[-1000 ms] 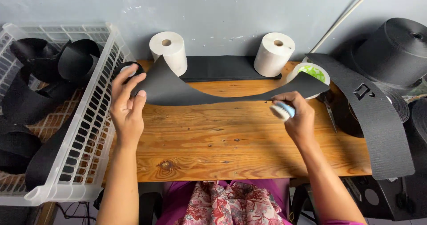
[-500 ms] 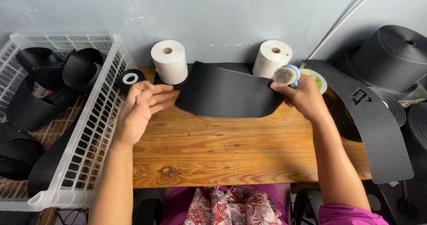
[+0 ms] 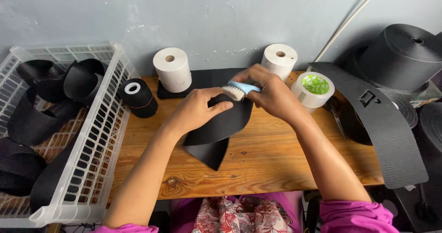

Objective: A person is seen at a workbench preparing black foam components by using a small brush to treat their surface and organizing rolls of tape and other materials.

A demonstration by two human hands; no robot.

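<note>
Over the middle of the wooden table (image 3: 276, 164), my left hand (image 3: 195, 111) grips a folded piece of wide black webbing (image 3: 216, 134), its lower end hanging down to the tabletop. My right hand (image 3: 274, 95) holds a small light-blue brush (image 3: 239, 91) with white bristles, pressed against the top edge of the webbing beside my left fingers.
A white plastic basket (image 3: 94, 136) with several black webbing loops stands at the left. Two white rolls (image 3: 172, 69) (image 3: 279, 60), a black spool (image 3: 138, 97) and a tape roll (image 3: 314, 89) line the back. A wide black strap (image 3: 382, 127) and big webbing rolls (image 3: 400, 55) lie at the right.
The webbing was stretched flat between both hands; now it is folded together. My hands have come together at the table's middle, and the brush has gone to the webbing's top edge.
</note>
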